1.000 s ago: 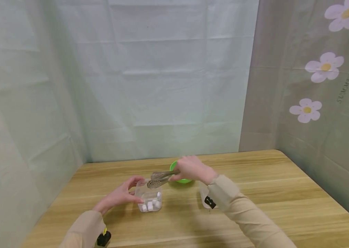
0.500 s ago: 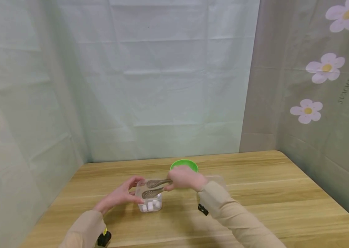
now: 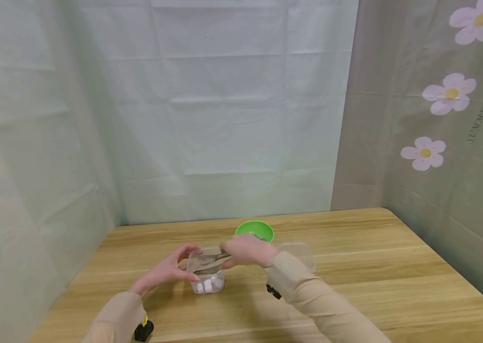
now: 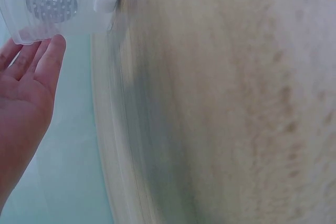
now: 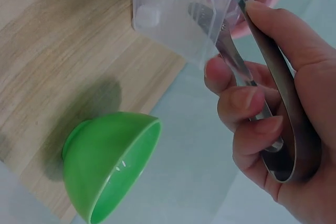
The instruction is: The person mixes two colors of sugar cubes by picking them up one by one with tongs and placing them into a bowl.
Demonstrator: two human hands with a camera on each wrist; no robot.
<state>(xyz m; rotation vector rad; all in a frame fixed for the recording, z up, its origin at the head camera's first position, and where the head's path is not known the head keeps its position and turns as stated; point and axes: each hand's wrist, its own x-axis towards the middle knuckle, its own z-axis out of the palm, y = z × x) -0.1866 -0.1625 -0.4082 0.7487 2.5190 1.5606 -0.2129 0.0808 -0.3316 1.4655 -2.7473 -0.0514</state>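
Note:
My left hand [image 3: 166,272] holds a clear plastic container [image 4: 86,22] by its left side, thumb at the front and fingers behind. Several white cube-shaped pieces [image 3: 208,286] lie in the bottom of it. My right hand [image 3: 246,249] grips metal tongs [image 5: 270,56], thumb on one arm and fingers curled round the other. The perforated tong heads [image 4: 50,3] reach inside the container, spread apart, above the white pieces. Nothing shows between the heads. In the right wrist view, the container's wall partly blurs the tips.
A green bowl [image 5: 105,156] stands behind my right hand, with something small and light inside it. A clear plastic lid-like piece [image 3: 303,252] lies to the right, partly hidden by my right sleeve. The wooden table [image 3: 374,267] meets hanging curtains behind.
My right hand has moved left and down from in front of the green bowl, taking the tongs into the container. My left hand and the container have stayed in place.

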